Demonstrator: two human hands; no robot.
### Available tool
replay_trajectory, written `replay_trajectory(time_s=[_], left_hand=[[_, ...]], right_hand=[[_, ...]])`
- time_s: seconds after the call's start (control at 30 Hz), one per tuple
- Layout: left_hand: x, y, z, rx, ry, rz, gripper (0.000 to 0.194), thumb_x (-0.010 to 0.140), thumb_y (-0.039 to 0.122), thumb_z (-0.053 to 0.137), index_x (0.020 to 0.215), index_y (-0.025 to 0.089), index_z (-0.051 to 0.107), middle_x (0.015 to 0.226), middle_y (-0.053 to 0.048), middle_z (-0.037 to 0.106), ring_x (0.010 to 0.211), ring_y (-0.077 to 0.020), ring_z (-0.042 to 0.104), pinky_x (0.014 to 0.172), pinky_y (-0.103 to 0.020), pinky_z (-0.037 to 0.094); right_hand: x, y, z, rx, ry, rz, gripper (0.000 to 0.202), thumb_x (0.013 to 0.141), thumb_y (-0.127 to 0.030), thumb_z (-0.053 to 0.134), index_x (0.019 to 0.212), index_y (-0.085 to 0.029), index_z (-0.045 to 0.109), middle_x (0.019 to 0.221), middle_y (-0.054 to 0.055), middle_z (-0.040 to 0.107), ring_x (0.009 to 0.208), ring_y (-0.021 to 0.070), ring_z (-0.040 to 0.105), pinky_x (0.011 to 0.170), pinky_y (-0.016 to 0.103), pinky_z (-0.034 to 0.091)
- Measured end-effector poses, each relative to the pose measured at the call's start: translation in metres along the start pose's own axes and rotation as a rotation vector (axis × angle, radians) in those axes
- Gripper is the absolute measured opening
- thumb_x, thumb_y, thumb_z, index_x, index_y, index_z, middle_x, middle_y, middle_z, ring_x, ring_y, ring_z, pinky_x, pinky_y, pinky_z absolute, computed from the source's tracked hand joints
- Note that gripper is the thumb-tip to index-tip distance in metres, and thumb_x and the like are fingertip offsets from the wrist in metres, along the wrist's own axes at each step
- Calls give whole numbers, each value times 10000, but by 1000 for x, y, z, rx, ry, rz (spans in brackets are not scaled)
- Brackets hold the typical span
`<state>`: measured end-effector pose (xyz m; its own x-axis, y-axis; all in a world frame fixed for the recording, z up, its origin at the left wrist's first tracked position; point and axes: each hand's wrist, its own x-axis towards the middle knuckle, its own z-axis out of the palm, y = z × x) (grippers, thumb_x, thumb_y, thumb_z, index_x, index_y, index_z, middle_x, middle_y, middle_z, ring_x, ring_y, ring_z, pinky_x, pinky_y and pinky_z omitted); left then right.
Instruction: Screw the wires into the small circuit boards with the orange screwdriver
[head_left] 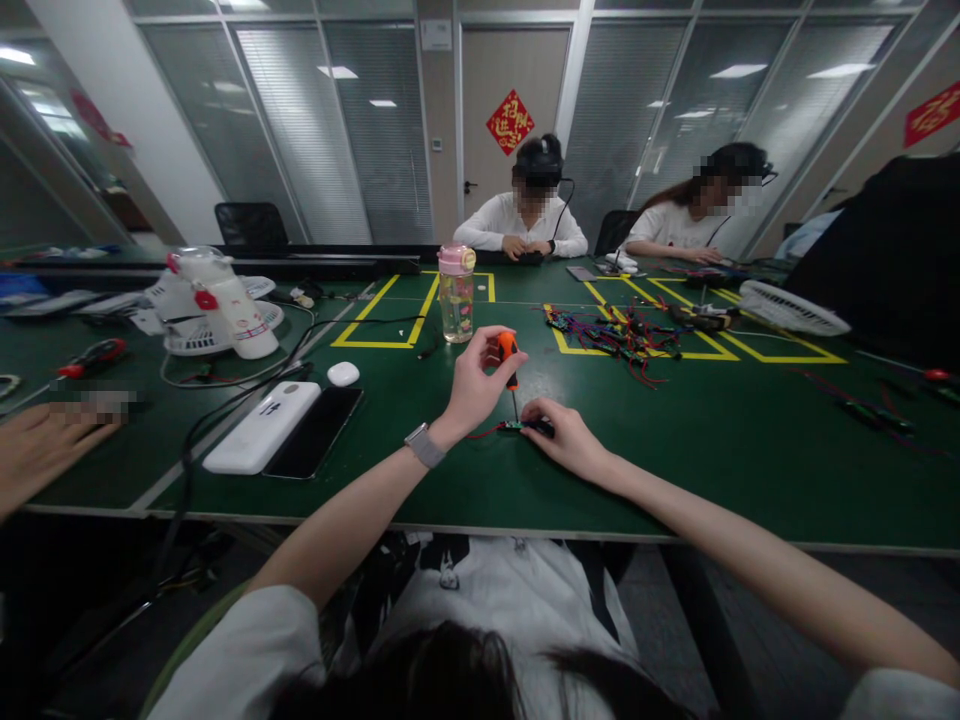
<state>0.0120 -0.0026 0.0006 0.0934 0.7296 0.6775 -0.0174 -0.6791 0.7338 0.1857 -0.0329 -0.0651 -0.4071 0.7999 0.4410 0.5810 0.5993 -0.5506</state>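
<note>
Screwdriver (512,381) nearly upright, tip down.

Orange screwdriver (508,344) nearly upright over green board (511,427)

A bottle (457,303) stands just beyond the fingers (545,408), a phone (322,428) and a white power bank (271,425) lie to their left, and a door (516,68) stands far beyond.

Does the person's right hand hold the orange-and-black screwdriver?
No, the left hand grips the orange-and-black screwdriver, while the right hand is at the small green circuit board.
</note>
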Motion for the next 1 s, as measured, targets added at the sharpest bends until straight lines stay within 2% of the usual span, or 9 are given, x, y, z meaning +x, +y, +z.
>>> replay_trajectory(time_s=[0.3, 0.43, 0.53, 0.7, 0.77, 0.87, 1.0], left_hand=[[-2, 0, 2, 21, -43, 7, 272, 821, 248, 664, 1062, 194, 552, 911, -16, 623, 811, -120, 628, 732, -228, 520], [-2, -1, 0, 78, -84, 68, 317, 855, 232, 621, 1162, 227, 542, 937, -17, 635, 819, -121, 628, 744, -233, 528], [0, 0, -3, 138, -117, 113, 280, 875, 252, 598, 1154, 233, 576, 983, -27, 648, 827, -125, 629, 762, -246, 530], [3, 7, -7, 159, -170, 168, 281, 954, 266, 463, 1209, 225, 575, 1114, -68, 640, 981, -155, 625, 870, -287, 508], [4, 8, -8, 149, -184, 178, 281, 963, 257, 443, 1206, 224, 579, 1153, -75, 630, 1012, -161, 623, 890, -296, 504], [4, 8, -8, 105, -206, 152, 277, 962, 258, 444, 1202, 220, 577, 1152, -81, 627, 983, -157, 645, 850, -280, 529], [5, 7, -8, 53, -227, 120, 270, 961, 258, 442, 1190, 215, 578, 1137, -83, 621, 965, -151, 659, 804, -252, 553]], right_hand=[[-1, 2, 1, -18, 11, -25, 114, 816, -142, 602, 913, -193, 567, 866, 39, 639, 785, 166, 620, 739, 312, 518], [0, 2, 1, 16, 0, -13, 182, 807, -113, 605, 971, -187, 580, 896, 47, 654, 816, 166, 640, 785, 323, 525], [0, 1, 1, 12, -3, -7, 242, 794, -95, 616, 1019, -178, 581, 896, 47, 662, 820, 171, 637, 785, 330, 522], [2, -1, 2, 35, 17, 16, 268, 778, -82, 638, 1026, -176, 595, 879, 37, 671, 793, 166, 629, 761, 322, 520], [3, -2, 1, -18, 13, -2, 203, 789, -99, 640, 976, -176, 625, 857, 45, 670, 783, 175, 614, 741, 328, 513], [4, -4, -2, -195, -25, -114, 70, 839, -151, 614, 880, -175, 664, 831, 72, 662, 824, 212, 576, 769, 374, 481], [6, -8, -6, -375, -91, -210, 117, 888, -184, 563, 906, -171, 678, 818, 92, 643, 849, 239, 535, 776, 392, 441]])
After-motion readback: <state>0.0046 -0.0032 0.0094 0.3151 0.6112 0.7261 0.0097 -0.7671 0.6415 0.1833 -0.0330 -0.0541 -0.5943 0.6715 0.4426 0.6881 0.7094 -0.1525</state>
